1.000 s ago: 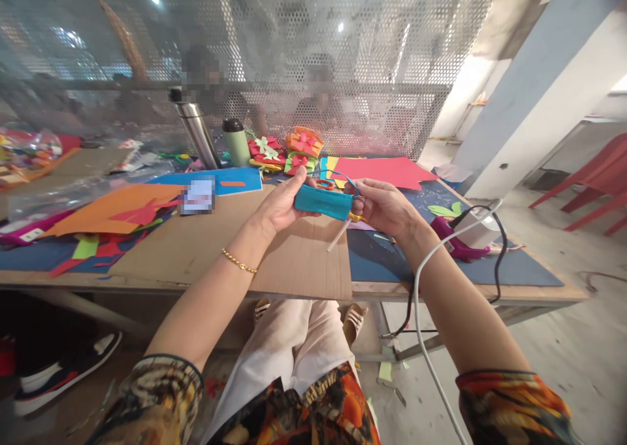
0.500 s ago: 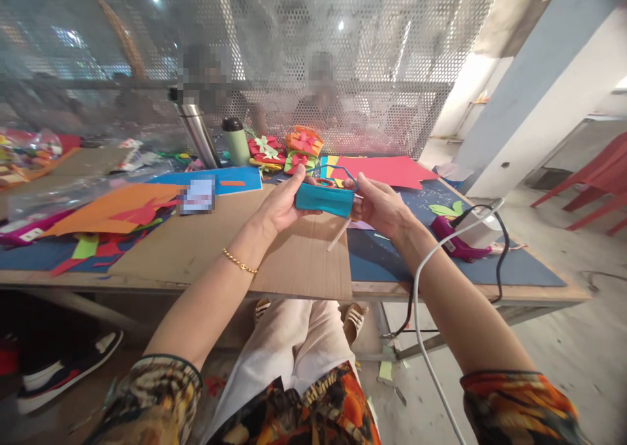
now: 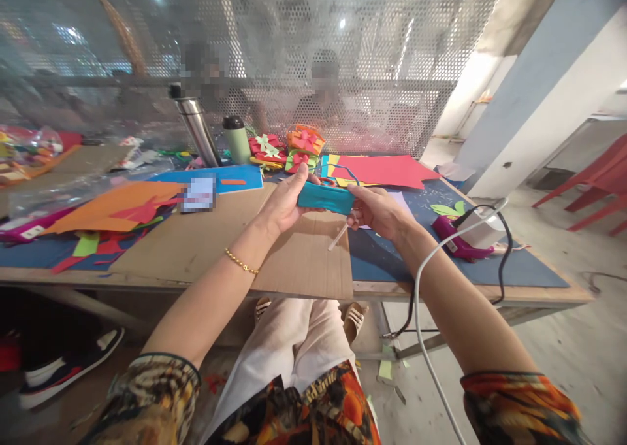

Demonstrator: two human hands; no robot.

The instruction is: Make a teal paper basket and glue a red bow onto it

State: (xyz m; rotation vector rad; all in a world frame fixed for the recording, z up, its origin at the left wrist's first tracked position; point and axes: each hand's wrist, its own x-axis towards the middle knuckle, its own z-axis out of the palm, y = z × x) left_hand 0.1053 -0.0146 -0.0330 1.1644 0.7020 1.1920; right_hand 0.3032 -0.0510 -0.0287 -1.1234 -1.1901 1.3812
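Observation:
Between my hands, above the table, is a small teal craft basket (image 3: 326,198) with a thin blue strip arching over it like a handle. Something red and orange shows inside it. My left hand (image 3: 288,200) grips its left end, thumb on top and fingers behind. At the right end my right hand (image 3: 379,211) is closed on its side, with some fingers curled underneath. Below them a thin whitish stick (image 3: 337,237) slants over the brown cardboard sheet (image 3: 298,255); whether its upper end touches my right fingers I cannot tell.
Orange sheets and scraps (image 3: 117,203) lie left, a red sheet (image 3: 386,170) behind right. A steel flask (image 3: 198,128), a green bottle (image 3: 236,141) and small paper crafts (image 3: 304,141) stand at the back. A magenta device (image 3: 455,239) with cables (image 3: 424,327) sits right.
My right fingers have shifted at the basket's right end, with the hand slightly lower. The basket's right end tilts a little. My left hand keeps its hold.

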